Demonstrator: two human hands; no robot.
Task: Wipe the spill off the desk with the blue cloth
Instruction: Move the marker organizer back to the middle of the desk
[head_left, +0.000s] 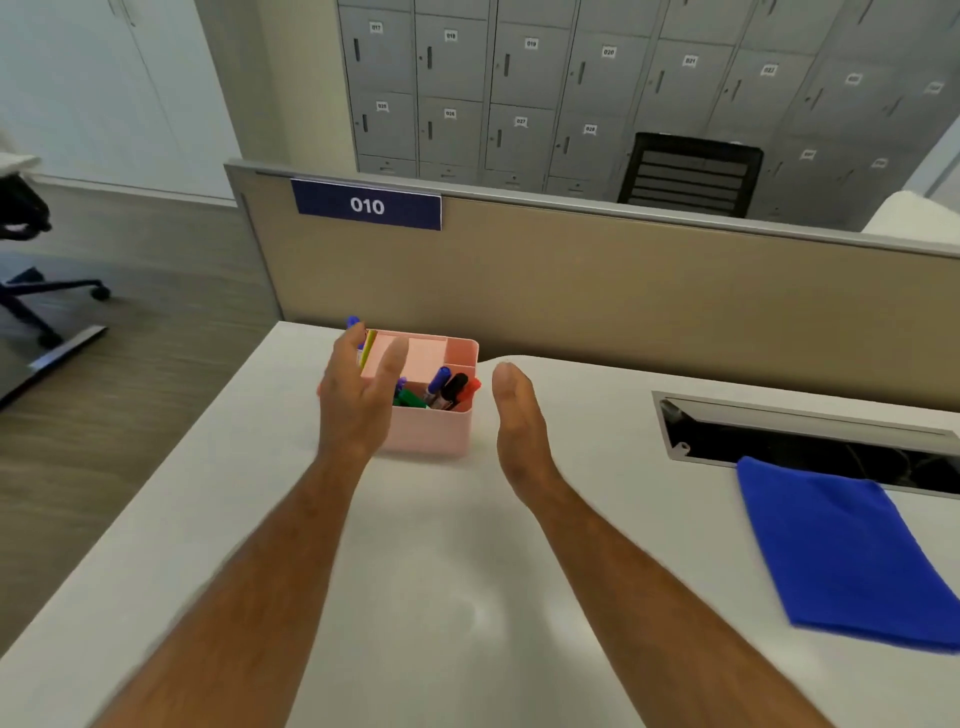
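A blue cloth (844, 553) lies flat on the white desk (208, 519) at the right, its far corner over the edge of a cable tray. A faint wet sheen (467, 608) shows on the desk between my forearms. My left hand (358, 395) is open, fingers spread, in front of the left side of a pink organiser (434, 423). My right hand (519, 415) is open too, palm facing left, just right of the organiser. Neither hand holds anything.
The pink organiser holds markers and sticky notes. An open metal cable tray (805, 436) is sunk into the desk at the right. A beige partition (623, 291) with a "010" sign (367, 206) backs the desk. Office chair (31, 260) on the floor at left.
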